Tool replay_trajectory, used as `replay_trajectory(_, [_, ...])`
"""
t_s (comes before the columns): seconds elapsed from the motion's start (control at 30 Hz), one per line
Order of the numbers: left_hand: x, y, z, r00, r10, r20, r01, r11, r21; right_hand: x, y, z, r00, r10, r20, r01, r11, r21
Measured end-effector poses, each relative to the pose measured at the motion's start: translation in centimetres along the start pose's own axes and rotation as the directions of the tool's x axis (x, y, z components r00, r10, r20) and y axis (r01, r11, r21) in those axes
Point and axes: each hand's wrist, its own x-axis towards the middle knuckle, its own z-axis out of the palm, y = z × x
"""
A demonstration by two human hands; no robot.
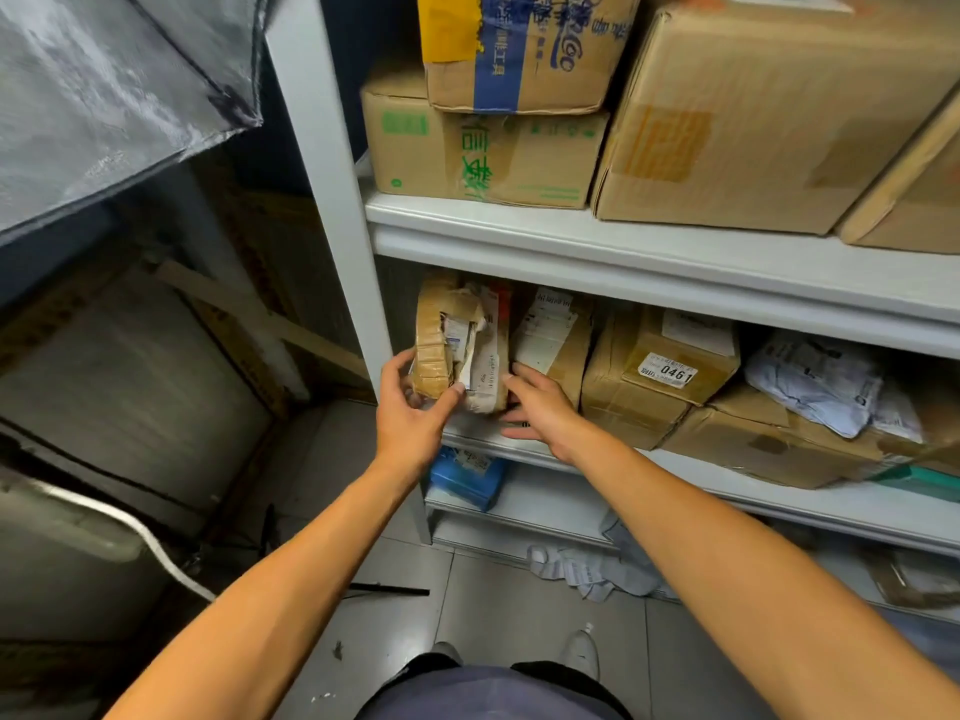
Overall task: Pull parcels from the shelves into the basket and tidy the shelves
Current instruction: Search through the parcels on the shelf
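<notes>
Gripping a taped parcel (457,350), left hand (415,407); right hand (540,407) beside.

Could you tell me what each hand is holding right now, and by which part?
The left hand grips the taped parcel at its lower left corner, thumb on its front. The right hand rests open against the parcel's right side, gripping nothing.

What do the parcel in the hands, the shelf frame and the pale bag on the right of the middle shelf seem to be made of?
Parcel held by the left hand: cardboard wrapped in glossy brown tape, with torn paper labels peeling off. Shelf frame: looks like painted metal, smooth pale grey with folded edges. Pale bag: probably thin plastic mailer film, going by its crumpled, slightly shiny folds.
</notes>
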Motion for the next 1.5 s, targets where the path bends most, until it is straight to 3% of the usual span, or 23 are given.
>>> replay_trajectory(0.07, [0.1,-0.1,-0.2,0.983,0.182,-0.007,-0.177,0.964,0.196,0.2,0.3,-0.1,0.999,-0.029,0.02,0.029,0.998,-0.049])
replay_trajectory(0.13, [0.2,0.0,0.1,0.97,0.242,-0.015,-0.233,0.948,0.217,0.3,0.4,0.1,0.999,-0.041,0.025,0.043,0.997,-0.06])
replay_trajectory(0.33, [1.0,-0.5,2.8,0.964,0.213,-0.156,-0.176,0.959,0.223,1.1,1.1,0.2,0.997,-0.078,-0.025,0.076,0.994,-0.078])
replay_trajectory(0.43, [2.6,-0.9,3.9,0.973,0.064,-0.224,-0.027,0.986,0.162,1.1,1.8,-0.4,0.991,-0.119,-0.056,0.112,0.987,-0.119])
replay_trajectory(0.53, [4.9,-0.5,4.8,0.935,-0.151,-0.322,0.169,0.985,0.029,0.8,2.3,-1.2,0.984,-0.156,-0.086,0.145,0.982,-0.125])
replay_trajectory(0.6, [6.6,0.1,5.0,0.859,-0.374,-0.35,0.316,0.924,-0.213,0.5,2.7,-1.8,0.98,-0.175,-0.095,0.163,0.979,-0.125])
replay_trajectory(0.67, [8.2,0.4,4.8,0.78,-0.563,-0.271,0.455,0.809,-0.371,0.1,3.0,-2.3,0.977,-0.192,-0.094,0.179,0.975,-0.134])
replay_trajectory(0.77, [9.5,-0.2,4.5,0.729,-0.656,-0.195,0.58,0.743,-0.333,-0.2,3.6,-3.4,0.97,-0.213,-0.117,0.193,0.968,-0.16])
replay_trajectory(0.87, [9.6,-1.0,4.7,0.75,-0.629,-0.204,0.599,0.777,-0.194,0.0,5.0,-4.4,0.935,-0.254,-0.249,0.204,0.957,-0.208])
replay_trajectory(0.97, [8.9,-2.6,6.1,0.832,-0.472,-0.293,0.541,0.808,0.233,0.6,6.4,-5.1,0.877,-0.267,-0.399,0.157,0.945,-0.288])
replay_trajectory(1.07, [6.6,-3.3,8.1,0.931,-0.26,-0.255,0.362,0.744,0.561,0.5,6.9,-4.6,0.918,-0.146,-0.368,0.041,0.96,-0.278])
replay_trajectory(1.17, [4.7,-4.5,8.7,0.979,-0.091,-0.183,0.198,0.642,0.74,0.6,7.6,-4.1,0.961,-0.065,-0.269,-0.012,0.962,-0.274])
replay_trajectory(1.27, [4.1,-5.2,8.9,0.986,-0.125,-0.108,0.163,0.637,0.754,1.0,7.5,-4.3,0.968,-0.023,-0.251,-0.038,0.97,-0.239])
replay_trajectory(1.5, [3.1,-4.5,8.9,0.979,-0.198,-0.046,0.189,0.805,0.562,-0.1,7.1,-4.6,0.972,-0.039,-0.232,0.026,0.998,-0.057])
